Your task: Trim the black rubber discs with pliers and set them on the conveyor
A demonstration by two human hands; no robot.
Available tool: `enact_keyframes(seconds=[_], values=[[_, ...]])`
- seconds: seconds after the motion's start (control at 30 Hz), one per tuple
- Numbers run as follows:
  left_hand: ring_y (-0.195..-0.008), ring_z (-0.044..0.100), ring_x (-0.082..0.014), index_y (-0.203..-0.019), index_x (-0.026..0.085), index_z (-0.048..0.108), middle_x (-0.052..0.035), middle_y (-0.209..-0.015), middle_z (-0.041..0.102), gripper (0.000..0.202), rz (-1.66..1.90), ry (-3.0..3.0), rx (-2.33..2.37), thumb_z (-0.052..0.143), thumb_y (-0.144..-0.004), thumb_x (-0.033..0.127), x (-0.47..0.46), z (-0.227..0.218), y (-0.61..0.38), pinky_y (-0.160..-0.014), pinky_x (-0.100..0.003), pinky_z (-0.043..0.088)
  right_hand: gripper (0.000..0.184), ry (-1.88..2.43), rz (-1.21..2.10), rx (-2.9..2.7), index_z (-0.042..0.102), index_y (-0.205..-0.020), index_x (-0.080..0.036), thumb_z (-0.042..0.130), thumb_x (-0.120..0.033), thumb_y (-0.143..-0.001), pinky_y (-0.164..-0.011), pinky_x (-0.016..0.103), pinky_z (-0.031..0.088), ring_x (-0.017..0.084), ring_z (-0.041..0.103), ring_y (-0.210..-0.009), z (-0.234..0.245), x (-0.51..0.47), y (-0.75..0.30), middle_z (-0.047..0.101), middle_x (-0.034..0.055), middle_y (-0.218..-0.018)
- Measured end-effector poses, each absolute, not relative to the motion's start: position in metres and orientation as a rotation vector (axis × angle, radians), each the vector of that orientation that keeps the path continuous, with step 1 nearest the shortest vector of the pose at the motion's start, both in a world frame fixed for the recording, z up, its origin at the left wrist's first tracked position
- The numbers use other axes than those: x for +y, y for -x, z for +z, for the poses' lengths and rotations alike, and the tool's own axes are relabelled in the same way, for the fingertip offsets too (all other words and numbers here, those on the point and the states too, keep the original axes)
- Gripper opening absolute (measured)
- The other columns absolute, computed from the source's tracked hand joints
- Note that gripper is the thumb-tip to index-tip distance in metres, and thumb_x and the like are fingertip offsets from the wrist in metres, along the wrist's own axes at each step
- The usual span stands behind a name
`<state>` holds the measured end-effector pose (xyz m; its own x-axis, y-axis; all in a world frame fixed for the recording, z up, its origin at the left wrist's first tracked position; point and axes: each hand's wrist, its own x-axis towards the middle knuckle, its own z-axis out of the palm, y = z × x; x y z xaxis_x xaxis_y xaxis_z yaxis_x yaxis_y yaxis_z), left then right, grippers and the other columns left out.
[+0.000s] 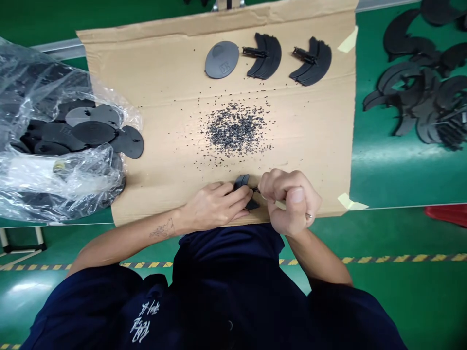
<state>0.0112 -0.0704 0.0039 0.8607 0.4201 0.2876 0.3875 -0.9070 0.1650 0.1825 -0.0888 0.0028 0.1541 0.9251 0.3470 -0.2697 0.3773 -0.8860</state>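
Note:
At the near edge of the cardboard, my left hand [219,205] is closed on a black curved plastic part [241,182], pressing it down with the fingertips. Much of that part is hidden under the fingers. My right hand [290,199] is curled in a fist just to the right, its fingertips beside the part's dark right end. A thin metal tool [309,216] pokes out of the fist; its kind is hidden by the fingers. Beyond both hands lies a loose pile of tiny black pieces [235,129].
A grey oval disc [222,59] and two black fan-shaped parts [268,57] lie at the back of the cardboard sheet [153,146]. On the left, a clear plastic bag [22,189] holds several black discs [93,132]. Curved black parts [404,97] are heaped on the green tabletop at right.

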Motion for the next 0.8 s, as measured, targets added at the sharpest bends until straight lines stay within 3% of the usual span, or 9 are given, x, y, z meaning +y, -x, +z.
enact_keyframes(seconds=[0.33, 0.43, 0.67, 0.8], values=[[-0.082, 0.065, -0.0190, -0.113, 0.012, 0.066, -0.0114, -0.109, 0.070, 0.040, 0.273, -2.964, 0.783, 0.049, -0.102, 0.046, -0.070, 0.011, -0.016, -0.064, -0.030, 0.051, 0.033, 0.793, 0.996, -1.107, 0.043, -0.072, -0.023, 0.047, -0.037, -0.101, -0.045, 0.030, 0.024, 0.010, 0.030, -0.046, -0.001, -0.089, -0.183, 0.033, -0.0055, -0.058], [-0.080, 0.063, -0.0178, -0.113, 0.013, 0.065, -0.0113, -0.112, 0.068, 0.033, 0.194, -3.060, 0.721, 0.049, -0.103, 0.041, -0.065, 0.019, -0.017, -0.063, -0.030, 0.048, 0.033, 0.777, 0.978, -1.104, 0.042, -0.071, -0.023, 0.048, -0.036, -0.101, -0.045, 0.030, 0.024, 0.010, 0.030, -0.045, -0.002, -0.088, -0.183, 0.032, -0.0058, -0.057], [-0.064, 0.056, -0.0145, -0.104, 0.007, 0.067, -0.0062, -0.080, 0.065, 0.020, 0.179, -3.302, 0.397, 0.050, -0.099, 0.014, -0.051, 0.027, -0.013, -0.056, -0.029, 0.041, 0.030, 0.776, 0.910, -1.104, 0.041, -0.073, -0.024, 0.044, -0.033, -0.102, -0.043, 0.028, 0.024, 0.009, 0.027, -0.043, -0.008, -0.087, -0.180, 0.030, -0.0068, -0.058], [-0.053, 0.049, -0.0121, -0.086, 0.007, 0.069, -0.0041, -0.066, 0.059, 0.019, 0.487, -3.435, 0.113, 0.052, -0.095, 0.010, -0.048, 0.022, -0.017, -0.049, -0.029, 0.034, 0.038, 0.912, 0.891, -1.261, 0.036, -0.071, -0.026, 0.039, -0.048, -0.102, -0.045, 0.030, 0.028, 0.012, 0.033, -0.045, -0.020, -0.087, -0.183, 0.029, -0.0058, -0.057]])
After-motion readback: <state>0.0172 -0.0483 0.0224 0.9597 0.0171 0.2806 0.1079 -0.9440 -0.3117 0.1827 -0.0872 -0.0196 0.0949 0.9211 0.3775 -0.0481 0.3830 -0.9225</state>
